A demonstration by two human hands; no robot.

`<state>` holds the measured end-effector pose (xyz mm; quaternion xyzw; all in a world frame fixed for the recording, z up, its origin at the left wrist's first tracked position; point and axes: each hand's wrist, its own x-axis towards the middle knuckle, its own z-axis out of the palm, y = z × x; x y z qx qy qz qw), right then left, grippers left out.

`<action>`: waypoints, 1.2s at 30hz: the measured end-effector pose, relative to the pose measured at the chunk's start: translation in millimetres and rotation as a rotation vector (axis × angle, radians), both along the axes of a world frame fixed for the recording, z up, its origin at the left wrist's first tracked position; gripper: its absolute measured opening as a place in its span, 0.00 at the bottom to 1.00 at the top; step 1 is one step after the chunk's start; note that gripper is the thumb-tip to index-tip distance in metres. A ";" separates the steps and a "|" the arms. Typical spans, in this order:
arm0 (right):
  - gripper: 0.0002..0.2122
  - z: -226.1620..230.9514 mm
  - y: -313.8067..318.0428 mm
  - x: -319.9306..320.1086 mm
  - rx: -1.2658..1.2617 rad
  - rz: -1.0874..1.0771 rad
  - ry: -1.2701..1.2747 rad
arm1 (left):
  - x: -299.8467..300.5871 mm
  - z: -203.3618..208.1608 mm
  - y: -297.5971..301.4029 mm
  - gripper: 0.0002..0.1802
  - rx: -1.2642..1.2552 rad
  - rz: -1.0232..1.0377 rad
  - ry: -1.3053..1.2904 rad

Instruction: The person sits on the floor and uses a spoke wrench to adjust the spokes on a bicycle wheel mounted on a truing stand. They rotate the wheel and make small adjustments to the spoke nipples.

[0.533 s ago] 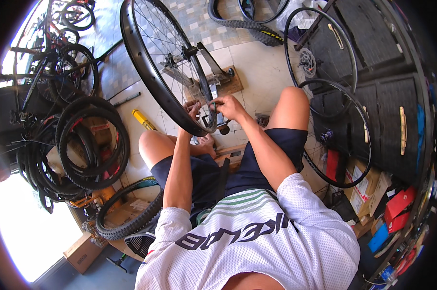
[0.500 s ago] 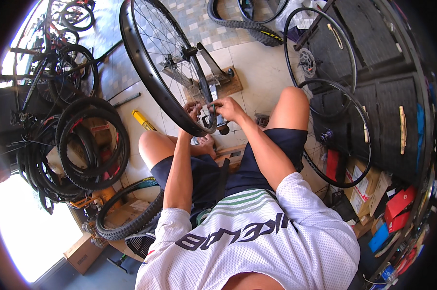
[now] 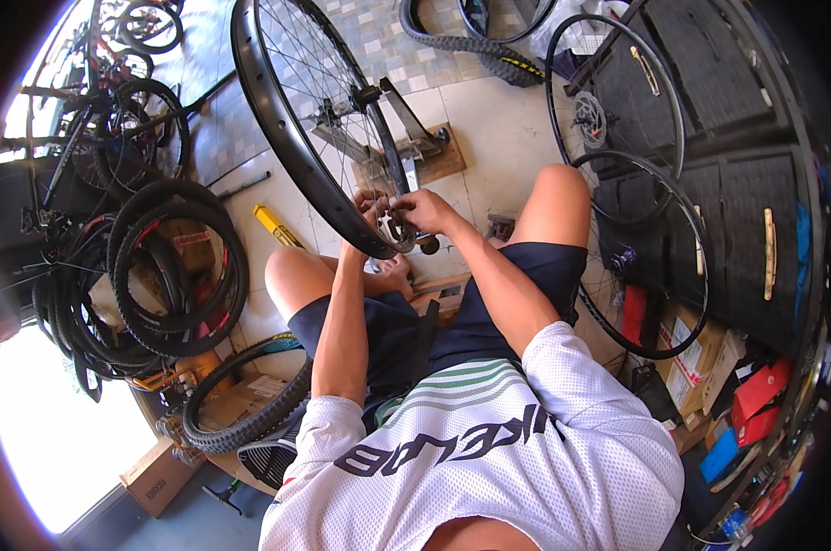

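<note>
A bicycle wheel with a wide black rim (image 3: 282,151) and thin spokes stands upright in a metal truing stand (image 3: 399,115) on a wooden base (image 3: 452,165), in front of my knees. Both hands are at the lower, near part of the rim. My left hand (image 3: 369,204) reaches among the spokes with its fingers curled in a pinch. Close to its right, my right hand (image 3: 424,212) pinches at the spoke ends beside the stand's metal gauge arm (image 3: 390,228). Whatever small thing sits between the fingers of either hand is too small to make out.
Several tyres (image 3: 172,275) and bicycles (image 3: 94,119) crowd the left side. Two bare wheels (image 3: 677,184) lean on dark cabinets (image 3: 728,220) at the right, near cardboard boxes (image 3: 686,367). A yellow tool or box (image 3: 276,225) lies on the floor by my left knee.
My right hand has shifted slightly left and down, nearer to my left hand. The wheel stays in the stand, and the left hand has hardly moved.
</note>
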<state>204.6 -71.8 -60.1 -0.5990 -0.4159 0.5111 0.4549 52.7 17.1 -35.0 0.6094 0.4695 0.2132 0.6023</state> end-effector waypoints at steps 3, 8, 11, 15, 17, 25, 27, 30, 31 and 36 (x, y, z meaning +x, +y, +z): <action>0.11 4.2 0.4 -1.4 0.034 -0.012 -0.240 | 0.9 -3.7 2.0 0.14 0.037 -0.003 0.011; 0.12 8.5 -3.2 0.0 0.015 0.036 -0.280 | 4.3 -1.6 1.6 0.13 0.070 0.002 0.025; 0.16 10.4 0.2 9.1 -0.149 0.134 0.035 | 5.9 4.8 1.0 0.13 0.085 -0.009 0.057; 0.20 9.0 -1.8 5.5 -0.069 0.094 -0.033 | 3.4 0.9 4.2 0.12 0.076 -0.046 0.005; 0.21 8.5 -3.3 4.4 -0.043 0.044 -0.062 | 2.1 -6.1 7.5 0.12 0.073 -0.060 -0.017; 0.19 29.5 -0.1 -20.0 -0.062 -0.117 -0.274 | -11.9 -40.7 21.0 0.11 0.117 -0.041 -0.026; 0.18 29.7 -1.2 -17.9 -0.070 -0.106 -0.258 | -5.9 -30.0 15.5 0.12 0.130 -0.066 -0.037; 0.16 23.7 -7.2 -0.9 -0.052 -0.030 -0.177 | 2.9 -7.1 7.3 0.12 0.079 -0.061 -0.014; 0.15 19.9 -8.3 1.5 -0.012 -0.044 -0.132 | 6.6 -0.3 5.1 0.13 0.050 -0.053 0.001; 0.09 36.6 -6.3 7.9 0.025 -0.210 0.297 | -9.2 10.0 6.2 0.17 -0.278 0.088 -0.085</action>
